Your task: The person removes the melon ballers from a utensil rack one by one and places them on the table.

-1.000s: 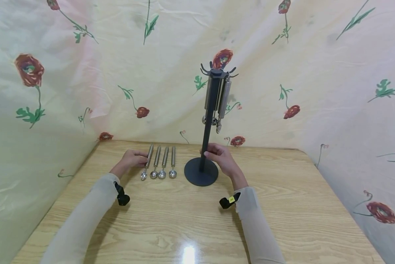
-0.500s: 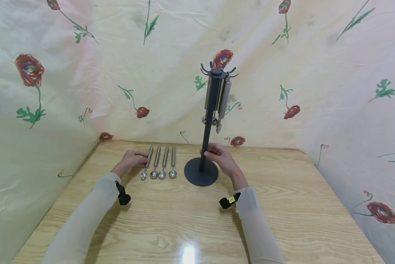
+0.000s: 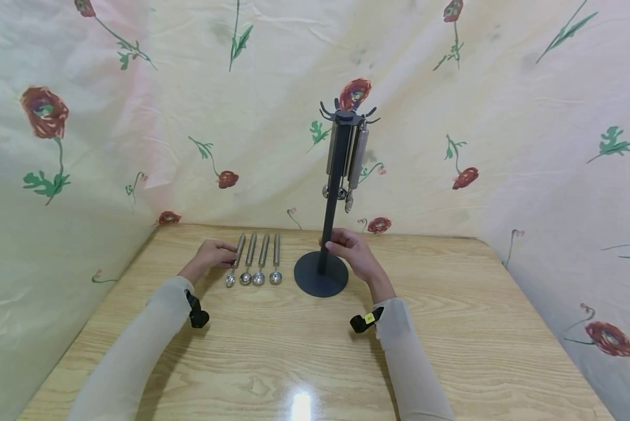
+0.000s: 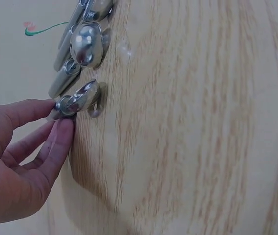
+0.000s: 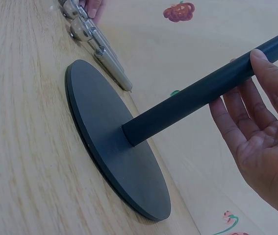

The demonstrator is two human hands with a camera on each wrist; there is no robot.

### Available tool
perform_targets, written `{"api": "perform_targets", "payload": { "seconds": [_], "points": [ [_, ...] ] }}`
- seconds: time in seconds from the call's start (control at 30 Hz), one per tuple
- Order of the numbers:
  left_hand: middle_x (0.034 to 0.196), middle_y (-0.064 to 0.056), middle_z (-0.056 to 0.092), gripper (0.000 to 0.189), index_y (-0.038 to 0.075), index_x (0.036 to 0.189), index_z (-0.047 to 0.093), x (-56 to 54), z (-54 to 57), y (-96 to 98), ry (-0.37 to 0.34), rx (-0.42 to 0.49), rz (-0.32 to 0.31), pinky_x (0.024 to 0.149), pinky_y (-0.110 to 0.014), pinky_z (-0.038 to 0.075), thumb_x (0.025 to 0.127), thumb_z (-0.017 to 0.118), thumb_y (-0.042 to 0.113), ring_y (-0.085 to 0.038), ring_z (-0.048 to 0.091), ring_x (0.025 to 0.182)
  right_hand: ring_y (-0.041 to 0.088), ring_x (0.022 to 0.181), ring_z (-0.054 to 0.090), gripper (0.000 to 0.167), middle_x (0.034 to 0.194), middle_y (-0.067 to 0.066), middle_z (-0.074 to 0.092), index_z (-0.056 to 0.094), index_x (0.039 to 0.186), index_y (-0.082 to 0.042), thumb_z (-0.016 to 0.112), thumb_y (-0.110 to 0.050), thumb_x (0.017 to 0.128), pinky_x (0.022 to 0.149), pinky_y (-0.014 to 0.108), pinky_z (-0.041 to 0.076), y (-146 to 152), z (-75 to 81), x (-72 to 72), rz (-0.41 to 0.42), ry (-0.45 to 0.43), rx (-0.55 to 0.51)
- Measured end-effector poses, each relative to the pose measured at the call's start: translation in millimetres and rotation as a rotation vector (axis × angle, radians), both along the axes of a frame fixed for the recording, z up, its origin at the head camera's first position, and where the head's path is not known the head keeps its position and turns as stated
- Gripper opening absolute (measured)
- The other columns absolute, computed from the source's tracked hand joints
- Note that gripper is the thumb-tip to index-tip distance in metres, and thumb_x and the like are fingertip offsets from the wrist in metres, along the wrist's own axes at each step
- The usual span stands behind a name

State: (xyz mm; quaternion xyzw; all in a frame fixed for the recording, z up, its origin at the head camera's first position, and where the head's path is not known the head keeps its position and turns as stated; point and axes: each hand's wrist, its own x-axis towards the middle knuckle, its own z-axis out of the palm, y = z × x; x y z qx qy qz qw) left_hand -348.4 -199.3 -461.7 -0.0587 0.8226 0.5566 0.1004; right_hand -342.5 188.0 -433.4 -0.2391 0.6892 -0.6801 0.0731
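My left hand (image 3: 212, 255) pinches the handle of the leftmost metal melon baller (image 4: 83, 98) between thumb and fingertips. Its oval-looking scoop end points toward me, close to the wooden table. Just right of it lie three more melon ballers (image 3: 262, 251), side by side with their bowls toward me. A black hook stand (image 3: 329, 222) stands upright to their right. My right hand (image 3: 354, 251) grips its pole low down, thumb on one side and fingers on the other. Several similar steel tools (image 3: 359, 158) hang from hooks at the stand's top, partly hidden by the pole.
The stand's round black base (image 5: 99, 122) rests flat on the wooden table (image 3: 272, 339). Flower-printed cloth (image 3: 262, 134) rises behind the table and along both sides.
The left hand and the melon baller it pinches have shifted very slightly right, toward the others. The right hand and the stand stay in place.
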Motion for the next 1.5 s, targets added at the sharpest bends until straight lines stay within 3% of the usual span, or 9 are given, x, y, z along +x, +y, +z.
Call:
{"api": "perform_targets", "payload": {
  "seconds": [0.3,0.43,0.57,0.77,0.87,0.97,1.1,1.3,1.5],
  "points": [
    [0.116,-0.022,0.072,0.040,-0.010,0.132,0.059,1.8,3.8,2.3,-0.011,0.014,0.022,0.079,-0.027,0.063,0.098,0.067,0.009,-0.010,0.069,0.082,0.011,0.104,0.070,0.037,0.109,-0.005,0.073,0.056,0.133,0.013,0.061,-0.005,0.101,0.097,0.026,0.057,-0.1,-0.3,-0.9,-0.008,0.005,0.019],
    [0.110,-0.020,0.073,0.040,-0.012,0.132,0.059,3.3,6.9,2.7,-0.005,0.039,0.046,0.078,-0.027,0.063,0.097,0.066,0.007,-0.012,0.069,0.081,0.012,0.105,0.070,0.036,0.109,-0.005,0.074,0.059,0.131,0.013,0.062,-0.006,0.101,0.099,0.028,0.057,0.0,-0.7,-1.6,-0.019,0.013,0.026],
    [0.114,-0.021,0.072,0.040,-0.009,0.133,0.058,4.1,11.3,3.3,-0.005,0.059,0.093,0.080,-0.027,0.063,0.097,0.065,0.007,-0.014,0.070,0.085,0.011,0.104,0.070,0.038,0.107,-0.006,0.075,0.058,0.132,0.015,0.062,-0.006,0.101,0.098,0.028,0.057,-0.2,-1.8,-2.9,-0.035,0.022,0.020],
    [0.130,-0.026,0.066,0.040,-0.006,0.134,0.060,4.4,18.8,3.1,0.036,0.033,0.138,0.086,-0.027,0.061,0.098,0.064,0.012,-0.025,0.072,0.101,0.009,0.098,0.071,0.035,0.101,-0.009,0.077,0.060,0.130,0.014,0.064,0.000,0.098,0.092,0.026,0.059,-3.9,-0.2,-2.8,-0.078,0.018,-0.026],
    [0.136,-0.028,0.061,0.041,-0.007,0.136,0.058,4.1,22.5,4.0,0.071,0.057,0.143,0.093,-0.031,0.061,0.100,0.062,0.012,-0.035,0.069,0.115,0.008,0.096,0.070,0.038,0.100,-0.009,0.076,0.059,0.132,0.014,0.065,0.002,0.097,0.089,0.024,0.060,-6.8,1.1,-2.4,-0.105,0.005,-0.048],
    [0.139,-0.028,0.058,0.043,-0.006,0.139,0.057,3.8,28.2,7.8,0.096,0.094,0.157,0.100,-0.035,0.058,0.100,0.060,0.012,-0.037,0.064,0.123,0.008,0.096,0.070,0.041,0.099,-0.009,0.076,0.058,0.134,0.013,0.068,0.001,0.095,0.088,0.023,0.060,-8.8,2.3,-1.9,-0.136,-0.006,-0.051],
    [0.134,-0.021,0.059,0.043,-0.005,0.140,0.055,3.0,40.8,16.4,0.166,0.140,0.140,0.104,-0.037,0.056,0.101,0.060,0.013,-0.028,0.064,0.117,0.010,0.095,0.069,0.039,0.097,-0.008,0.075,0.062,0.130,0.011,0.071,0.000,0.093,0.088,0.024,0.061,-10.5,3.5,-1.3,-0.173,-0.016,-0.047],
    [0.113,-0.006,0.063,0.043,-0.005,0.138,0.058,3.3,71.4,39.7,0.309,0.228,0.045,0.102,-0.039,0.057,0.101,0.063,0.016,-0.006,0.066,0.094,0.013,0.093,0.070,0.036,0.097,-0.005,0.074,0.067,0.123,0.008,0.075,-0.004,0.091,0.087,0.027,0.062,-10.9,1.0,-2.8,-0.202,0.004,-0.040],
    [0.116,-0.007,0.065,0.040,-0.003,0.135,0.061,10.0,112.9,74.5,0.408,0.305,-0.046,0.090,-0.027,0.061,0.100,0.067,0.016,-0.009,0.067,0.098,0.014,0.091,0.069,0.034,0.095,-0.005,0.074,0.068,0.120,0.009,0.077,-0.004,0.090,0.086,0.027,0.062,-12.6,1.2,-2.6,-0.219,0.009,-0.049]
  ]
}}
